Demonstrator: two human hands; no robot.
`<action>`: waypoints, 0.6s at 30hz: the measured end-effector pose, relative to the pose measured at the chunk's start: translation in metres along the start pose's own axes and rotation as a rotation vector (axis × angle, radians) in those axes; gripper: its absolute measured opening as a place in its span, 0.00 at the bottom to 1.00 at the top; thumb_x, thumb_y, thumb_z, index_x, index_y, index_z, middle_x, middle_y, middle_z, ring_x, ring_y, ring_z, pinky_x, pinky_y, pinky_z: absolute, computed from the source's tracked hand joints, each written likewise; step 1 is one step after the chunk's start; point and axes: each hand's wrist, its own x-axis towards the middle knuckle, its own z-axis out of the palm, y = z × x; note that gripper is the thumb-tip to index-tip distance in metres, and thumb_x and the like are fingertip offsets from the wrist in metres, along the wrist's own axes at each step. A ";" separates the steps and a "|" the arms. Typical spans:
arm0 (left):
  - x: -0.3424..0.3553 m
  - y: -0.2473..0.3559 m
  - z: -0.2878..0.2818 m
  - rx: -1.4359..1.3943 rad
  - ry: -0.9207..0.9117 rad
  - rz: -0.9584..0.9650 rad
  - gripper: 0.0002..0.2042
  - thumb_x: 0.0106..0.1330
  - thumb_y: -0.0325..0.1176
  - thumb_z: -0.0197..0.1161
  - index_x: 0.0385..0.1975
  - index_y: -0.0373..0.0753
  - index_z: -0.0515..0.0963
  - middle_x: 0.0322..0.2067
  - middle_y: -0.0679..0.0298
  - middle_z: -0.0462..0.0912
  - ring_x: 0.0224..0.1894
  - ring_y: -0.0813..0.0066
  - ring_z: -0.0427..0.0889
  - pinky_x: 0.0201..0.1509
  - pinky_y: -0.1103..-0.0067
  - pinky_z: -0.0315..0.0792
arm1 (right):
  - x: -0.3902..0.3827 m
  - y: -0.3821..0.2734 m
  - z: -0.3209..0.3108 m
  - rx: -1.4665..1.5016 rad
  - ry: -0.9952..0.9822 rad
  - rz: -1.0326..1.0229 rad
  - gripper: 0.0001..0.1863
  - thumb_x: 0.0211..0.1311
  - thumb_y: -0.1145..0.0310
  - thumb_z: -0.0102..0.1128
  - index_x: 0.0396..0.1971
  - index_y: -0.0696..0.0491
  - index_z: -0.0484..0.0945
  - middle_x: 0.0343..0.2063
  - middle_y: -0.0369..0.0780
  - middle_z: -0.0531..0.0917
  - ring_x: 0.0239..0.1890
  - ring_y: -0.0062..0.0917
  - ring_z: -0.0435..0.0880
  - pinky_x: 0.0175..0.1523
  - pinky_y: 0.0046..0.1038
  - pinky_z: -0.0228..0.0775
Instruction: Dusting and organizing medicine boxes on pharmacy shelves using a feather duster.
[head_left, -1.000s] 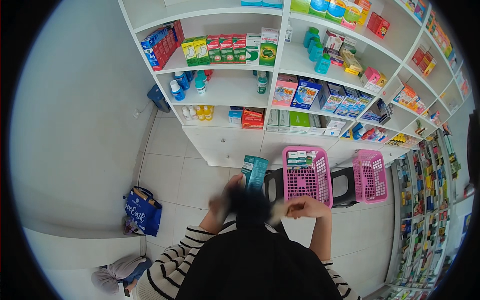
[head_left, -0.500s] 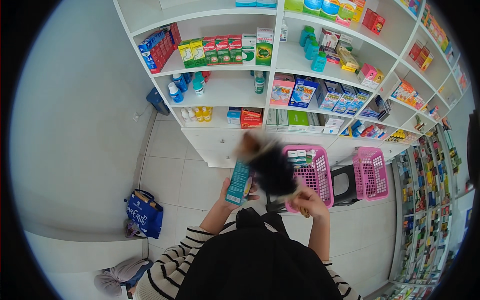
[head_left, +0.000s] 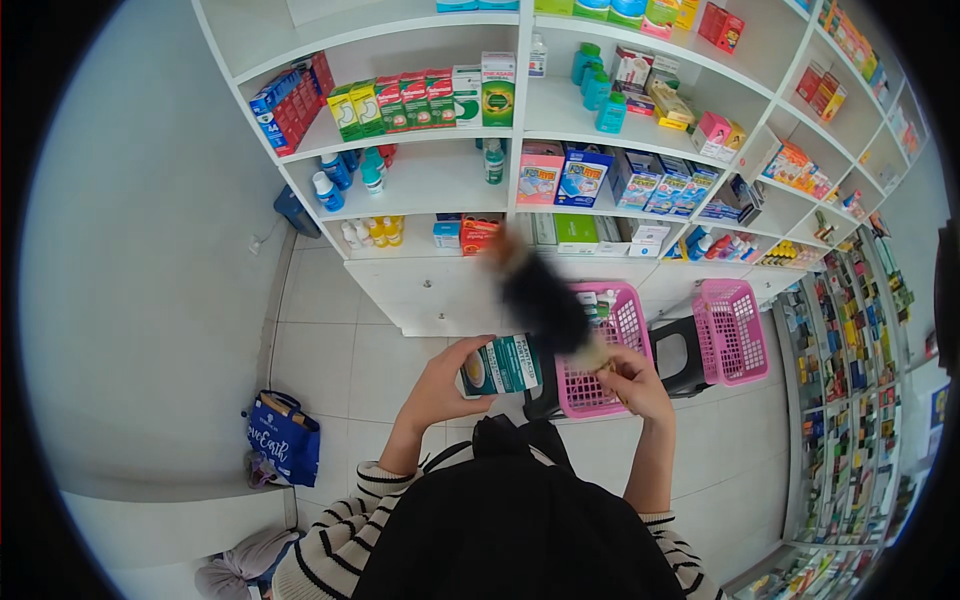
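Observation:
My left hand (head_left: 440, 388) grips a dark green and white medicine box (head_left: 503, 366) by its left end, thumb below and fingers above. The box lies roughly sideways, its printed face toward me. In my right hand (head_left: 640, 385) is the handle end of a feather duster (head_left: 545, 305), fingers closed round it. Its dark and brown feathers are smeared by motion and stretch up and left, just past the box, toward the lower shelf. Behind the duster stands a pink basket (head_left: 641, 318) with a few small boxes in it, partly hidden.
White shelving (head_left: 440, 165) with medicine boxes and bottles rises ahead. A second pink basket (head_left: 758, 340) and a black stool (head_left: 678, 362) stand to the right. On the floor at left sits a blue bag (head_left: 285, 440). Another person (head_left: 245, 560) is at the lower left.
The box has turned from upright to sideways in my left hand. The duster has swung slightly downward, and my right hand has shifted a little up and right.

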 end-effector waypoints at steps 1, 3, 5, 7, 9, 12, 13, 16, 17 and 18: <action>0.000 -0.002 0.001 -0.002 -0.004 0.001 0.33 0.39 0.34 0.71 0.49 0.35 0.67 0.43 0.53 0.74 0.44 0.59 0.75 0.49 0.75 0.68 | -0.001 -0.001 -0.002 0.025 -0.040 -0.015 0.19 0.53 0.82 0.57 0.47 0.54 0.74 0.29 0.32 0.77 0.29 0.12 0.73 0.34 0.14 0.65; -0.001 -0.009 0.003 0.123 -0.035 -0.028 0.34 0.39 0.35 0.71 0.51 0.35 0.66 0.45 0.53 0.73 0.47 0.59 0.73 0.49 0.75 0.68 | -0.007 -0.006 -0.001 -0.042 -0.222 -0.089 0.19 0.52 0.81 0.58 0.46 0.55 0.74 0.27 0.31 0.76 0.26 0.10 0.71 0.29 0.13 0.62; -0.003 -0.008 0.014 -0.158 0.079 -0.001 0.35 0.40 0.34 0.70 0.51 0.35 0.65 0.48 0.52 0.72 0.49 0.58 0.72 0.52 0.75 0.66 | -0.012 0.001 -0.004 -0.142 -0.178 -0.047 0.17 0.52 0.80 0.59 0.45 0.56 0.75 0.25 0.30 0.77 0.24 0.08 0.70 0.28 0.13 0.60; 0.005 -0.007 0.008 0.005 -0.092 -0.031 0.35 0.41 0.35 0.70 0.53 0.34 0.63 0.49 0.51 0.71 0.52 0.58 0.71 0.56 0.76 0.63 | -0.014 0.003 -0.006 -0.180 -0.102 0.010 0.17 0.52 0.80 0.59 0.44 0.57 0.75 0.25 0.29 0.77 0.24 0.08 0.70 0.28 0.13 0.60; 0.007 -0.008 0.009 -0.024 -0.123 -0.040 0.37 0.41 0.35 0.70 0.54 0.34 0.63 0.51 0.54 0.69 0.55 0.60 0.67 0.59 0.74 0.59 | -0.014 0.002 -0.007 -0.098 -0.048 0.014 0.17 0.52 0.80 0.58 0.45 0.56 0.75 0.26 0.30 0.77 0.25 0.08 0.70 0.28 0.13 0.61; -0.002 -0.017 0.011 -0.034 -0.088 -0.063 0.35 0.41 0.36 0.70 0.52 0.35 0.65 0.52 0.56 0.69 0.56 0.62 0.67 0.60 0.72 0.59 | -0.013 -0.002 -0.001 -0.011 -0.186 -0.077 0.18 0.53 0.81 0.57 0.46 0.56 0.75 0.32 0.33 0.79 0.29 0.11 0.73 0.33 0.12 0.66; 0.000 -0.016 0.013 -0.033 -0.094 -0.064 0.35 0.41 0.36 0.70 0.52 0.35 0.65 0.52 0.56 0.69 0.56 0.62 0.67 0.60 0.72 0.59 | -0.014 0.002 0.000 -0.014 -0.234 -0.099 0.19 0.53 0.81 0.56 0.47 0.55 0.74 0.33 0.34 0.79 0.30 0.12 0.74 0.35 0.12 0.66; 0.016 -0.006 0.013 0.092 -0.079 0.062 0.32 0.40 0.33 0.69 0.50 0.38 0.66 0.46 0.53 0.72 0.48 0.56 0.72 0.51 0.73 0.68 | -0.002 0.010 0.000 0.030 0.103 0.008 0.15 0.53 0.82 0.56 0.42 0.56 0.75 0.29 0.31 0.77 0.26 0.10 0.71 0.30 0.13 0.64; 0.017 -0.007 0.014 0.090 -0.081 0.063 0.32 0.40 0.33 0.69 0.50 0.38 0.66 0.46 0.53 0.72 0.48 0.56 0.72 0.51 0.73 0.68 | -0.002 0.013 -0.002 0.036 0.134 0.008 0.12 0.53 0.81 0.57 0.39 0.56 0.75 0.25 0.30 0.75 0.24 0.09 0.69 0.27 0.13 0.61; 0.018 -0.008 0.015 0.084 -0.081 0.053 0.32 0.39 0.34 0.69 0.49 0.37 0.67 0.46 0.53 0.72 0.48 0.55 0.72 0.51 0.72 0.67 | -0.006 0.011 -0.006 0.025 0.040 0.017 0.13 0.53 0.81 0.58 0.40 0.56 0.75 0.24 0.29 0.74 0.23 0.09 0.68 0.27 0.13 0.60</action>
